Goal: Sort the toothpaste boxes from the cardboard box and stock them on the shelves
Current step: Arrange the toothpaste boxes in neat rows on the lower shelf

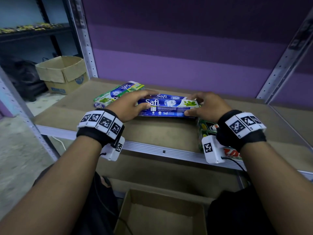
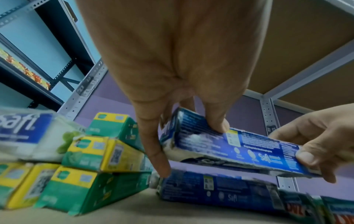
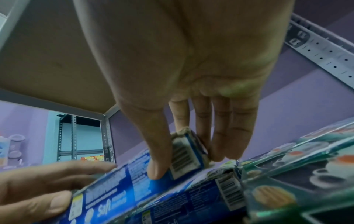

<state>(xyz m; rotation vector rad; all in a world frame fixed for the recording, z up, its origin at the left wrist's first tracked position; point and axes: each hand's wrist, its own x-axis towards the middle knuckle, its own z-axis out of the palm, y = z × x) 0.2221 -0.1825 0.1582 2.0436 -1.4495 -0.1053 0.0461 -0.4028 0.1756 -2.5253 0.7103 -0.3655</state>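
Observation:
A blue Safi toothpaste box [image 1: 166, 106] [image 2: 237, 149] [image 3: 134, 178] is held lengthwise just above the brown shelf board [image 1: 152, 131]. My left hand [image 1: 128, 106] [image 2: 191, 136] pinches its left end and my right hand [image 1: 203, 107] [image 3: 184, 151] pinches its right end between thumb and fingers. Under it lies another blue Safi box [image 2: 220, 192] [image 3: 201, 197]. Green and white Safi boxes [image 1: 116, 95] [image 2: 91, 159] are piled to the left. An open cardboard box [image 1: 162, 216] sits on the floor below.
Dark green boxes [image 1: 206, 131] [image 3: 298, 181] lie at the shelf's front right, under my right wrist. A second cardboard box [image 1: 62, 73] stands on the floor at the left behind the grey shelf upright [image 1: 84, 39]. A purple wall backs the shelf.

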